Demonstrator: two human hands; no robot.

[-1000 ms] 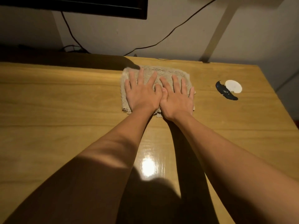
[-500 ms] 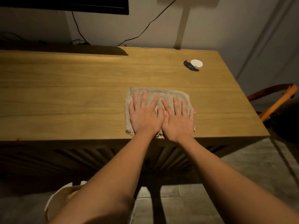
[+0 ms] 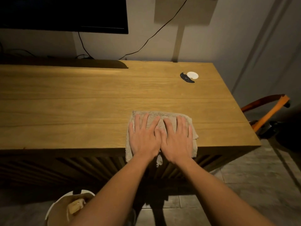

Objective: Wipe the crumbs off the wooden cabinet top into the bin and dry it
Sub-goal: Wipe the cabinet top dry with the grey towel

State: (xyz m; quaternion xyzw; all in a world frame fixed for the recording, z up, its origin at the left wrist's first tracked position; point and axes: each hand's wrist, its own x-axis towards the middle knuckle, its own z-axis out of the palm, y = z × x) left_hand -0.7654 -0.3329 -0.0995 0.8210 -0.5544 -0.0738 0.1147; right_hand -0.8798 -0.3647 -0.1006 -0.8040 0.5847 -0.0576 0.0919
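Two bare hands lie flat, palms down, on a beige terry cloth (image 3: pixel 164 117) at the front edge of the light wooden cabinet top (image 3: pixel 81 98). The left hand (image 3: pixel 144 137) and the right hand (image 3: pixel 176 139) sit side by side with thumbs touching; the fingers of both are spread and extended toward the wall, pressing on the cloth and not closed around it.

The cloth rests mostly on the cabinet top, right of centre. Its near edge overhangs the front edge and hangs down over the dark slatted cabinet front (image 3: pixel 81 167), with a frayed corner showing between the two wrists.

A round white bin (image 3: pixel 53 207) stands on the floor below and to the left of the hands, partly hidden by the left forearm. It holds a brown liner and a pale crumpled item; the contents cannot be identified further.

Near the far right corner of the cabinet top lie a small white round disc (image 3: pixel 193 75) and a dark curved object (image 3: pixel 187 78), touching each other and well apart from the cloth.

A dark flat screen (image 3: pixel 63 13) hangs on the wall above the far left of the cabinet, with black cables (image 3: pixel 146 39) running down the wall. An orange curved chair frame (image 3: pixel 268 110) stands to the right of the cabinet on the grey tiled floor (image 3: pixel 252 185).

Crumbs are not discernible on the wooden surface at this resolution.
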